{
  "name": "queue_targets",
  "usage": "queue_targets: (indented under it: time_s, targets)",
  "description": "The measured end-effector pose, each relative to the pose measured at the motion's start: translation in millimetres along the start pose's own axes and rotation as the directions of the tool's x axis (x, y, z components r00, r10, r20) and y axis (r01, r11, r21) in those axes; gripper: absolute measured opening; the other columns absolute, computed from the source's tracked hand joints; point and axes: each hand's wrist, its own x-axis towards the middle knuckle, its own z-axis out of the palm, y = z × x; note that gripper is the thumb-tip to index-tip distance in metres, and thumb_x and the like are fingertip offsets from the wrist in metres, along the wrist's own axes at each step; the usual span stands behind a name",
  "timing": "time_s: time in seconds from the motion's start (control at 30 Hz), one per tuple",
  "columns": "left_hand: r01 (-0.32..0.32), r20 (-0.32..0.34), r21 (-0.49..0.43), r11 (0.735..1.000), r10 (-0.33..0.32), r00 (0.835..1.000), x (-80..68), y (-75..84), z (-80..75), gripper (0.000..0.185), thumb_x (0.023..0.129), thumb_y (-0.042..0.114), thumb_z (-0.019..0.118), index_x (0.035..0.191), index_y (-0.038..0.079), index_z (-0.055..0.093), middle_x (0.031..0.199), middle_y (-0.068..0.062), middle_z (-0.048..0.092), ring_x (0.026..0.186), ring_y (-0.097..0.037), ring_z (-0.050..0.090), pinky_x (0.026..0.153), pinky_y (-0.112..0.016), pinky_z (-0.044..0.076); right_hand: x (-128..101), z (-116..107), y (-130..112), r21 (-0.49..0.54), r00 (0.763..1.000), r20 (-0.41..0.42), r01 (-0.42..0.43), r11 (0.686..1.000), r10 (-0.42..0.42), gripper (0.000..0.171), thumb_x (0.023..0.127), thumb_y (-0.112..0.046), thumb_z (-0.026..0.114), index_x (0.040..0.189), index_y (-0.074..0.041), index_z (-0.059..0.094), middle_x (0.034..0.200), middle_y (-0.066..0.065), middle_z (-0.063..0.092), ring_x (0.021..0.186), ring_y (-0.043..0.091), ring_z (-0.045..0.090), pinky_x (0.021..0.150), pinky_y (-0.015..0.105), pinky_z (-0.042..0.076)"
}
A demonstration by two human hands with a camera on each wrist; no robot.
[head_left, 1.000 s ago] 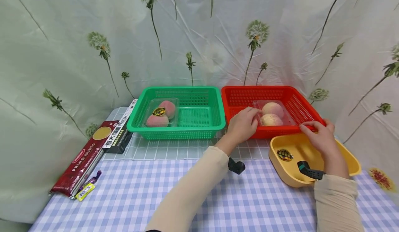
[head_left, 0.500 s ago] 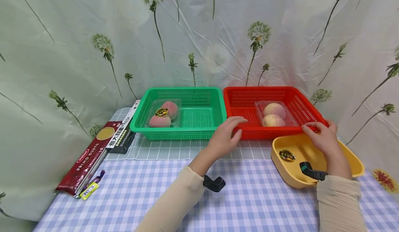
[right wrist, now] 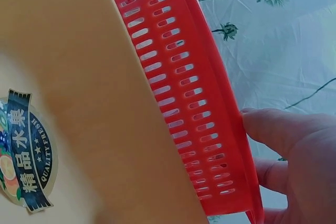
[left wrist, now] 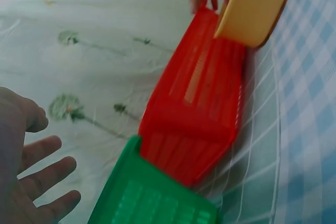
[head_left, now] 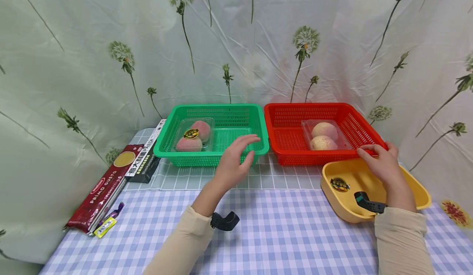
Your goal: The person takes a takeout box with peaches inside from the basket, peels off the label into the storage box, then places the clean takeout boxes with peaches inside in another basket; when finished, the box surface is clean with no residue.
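Observation:
My left hand (head_left: 233,164) is in front of the green basket (head_left: 214,160), thumb and fingers spread apart and holding nothing. Its fingers (left wrist: 50,174) also show spread in the left wrist view. With thumb and fingers at the near right corner, my right hand (head_left: 386,166) grips the rim of the red basket (head_left: 295,159); the right wrist view shows the thumb (right wrist: 262,121) against that rim. Inside the red basket, toward its right, lies a clear pack of two pale peaches (head_left: 325,135). A clear pack of pinker peaches (head_left: 194,136) with a black-and-gold label lies in the green basket's left part.
A yellow basin (head_left: 332,203) with a round fruit sticker (head_left: 339,184) sits below my right forearm, close against the red basket. Left of the green basket lie a red spaghetti bag (head_left: 101,193), a black pasta box (head_left: 145,164) and a yellow-wrapped candy (head_left: 105,227). A floral curtain hangs behind.
My left hand has left the peach pack in the red basket and moved left, to in front of the green basket. My right hand stays at the red basket's corner.

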Motion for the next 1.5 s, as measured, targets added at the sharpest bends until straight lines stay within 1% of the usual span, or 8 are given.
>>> queue_targets:
  time_s: [0.3,0.53,0.63,0.77,0.87,1.0,1.23,1.5]
  targets:
    - [0.03,-0.117,-0.057,0.998,-0.037,0.992,-10.2,-24.2,-20.7,0.034,0.097,0.001,0.056,0.13,0.006,0.063,0.133,-0.011,0.063,0.127,-0.025,0.058,0.106,-0.046,0.047,-2,1,-5,-0.048,1.0,-0.008,0.0,0.999,-0.001,0.061,0.103,-0.043,0.044,0.137,0.008,0.044,0.158,0.039,-0.017,0.142,0.064,-0.009,0.105,0.08,0.015]
    - [0.095,-0.176,-0.04,0.995,-0.1,0.979,-9.3,-41.1,-45.2,0.035,0.097,0.0,0.055,0.131,0.005,0.061,0.131,-0.013,0.063,0.118,-0.029,0.058,0.102,-0.052,0.047,-2,5,-26,-0.1,0.997,-0.072,0.021,0.995,-0.028,0.056,0.102,-0.039,0.047,0.139,0.003,0.047,0.161,0.036,-0.002,0.145,0.058,0.001,0.1,0.078,0.032]
    - [0.135,-0.206,-0.025,0.99,-0.138,0.969,-11.4,-49.3,-57.5,0.035,0.097,0.001,0.055,0.131,0.004,0.061,0.13,-0.015,0.062,0.118,-0.032,0.057,0.103,-0.054,0.046,-5,10,-39,-0.081,0.992,-0.107,0.052,0.995,-0.06,0.052,0.102,-0.036,0.049,0.136,0.003,0.05,0.163,0.033,0.004,0.146,0.055,0.005,0.1,0.076,0.034]
    - [0.188,-0.278,0.002,0.982,-0.18,0.944,-13.9,-61.8,-72.4,0.033,0.097,0.002,0.055,0.129,0.003,0.062,0.128,-0.019,0.063,0.117,-0.035,0.06,0.102,-0.056,0.047,-9,16,-54,-0.048,0.983,-0.137,0.12,0.992,-0.126,0.046,0.101,-0.031,0.051,0.133,0.002,0.055,0.163,0.03,0.009,0.148,0.053,0.005,0.107,0.077,0.024]
    - [0.248,-0.34,0.009,0.969,-0.231,0.912,-15.5,-70.9,-82.1,0.033,0.096,0.001,0.054,0.127,0.003,0.064,0.125,-0.021,0.064,0.116,-0.037,0.061,0.101,-0.054,0.048,-11,21,-62,-0.031,0.975,-0.153,0.158,0.987,-0.161,0.042,0.101,-0.029,0.051,0.131,0.001,0.057,0.164,0.028,0.013,0.149,0.052,0.006,0.11,0.077,0.017]
    - [0.361,-0.418,0.021,0.932,-0.32,0.85,-18.9,-78.9,-92.8,0.031,0.097,0.004,0.053,0.126,0.004,0.064,0.122,-0.021,0.064,0.116,-0.036,0.061,0.097,-0.053,0.049,-15,29,-72,0.008,0.961,-0.202,0.194,0.981,-0.188,0.039,0.1,-0.026,0.054,0.129,0.0,0.059,0.163,0.024,0.022,0.15,0.047,0.013,0.111,0.077,0.016]
    - [0.464,-0.581,0.053,0.884,-0.35,0.735,-22.8,-89.4,-109.6,0.028,0.095,0.005,0.054,0.118,0.002,0.069,0.124,-0.02,0.067,0.122,-0.036,0.058,0.105,-0.051,0.042,-22,53,-90,0.113,0.912,-0.321,0.303,0.946,-0.253,0.032,0.099,-0.02,0.057,0.126,-0.004,0.062,0.155,0.009,0.042,0.143,0.031,0.037,0.114,0.056,0.038]
    - [0.596,-0.629,-0.045,0.802,-0.486,0.607,-35.9,-108.4,-113.2,0.031,0.095,0.008,0.055,0.123,0.005,0.067,0.16,-0.014,0.036,0.149,-0.036,0.03,0.119,-0.057,0.026,-31,86,-114,0.266,0.895,-0.224,0.437,0.859,-0.386,0.029,0.098,-0.017,0.06,0.125,-0.006,0.061,0.149,0.006,0.049,0.133,0.025,0.048,0.11,0.052,0.044]
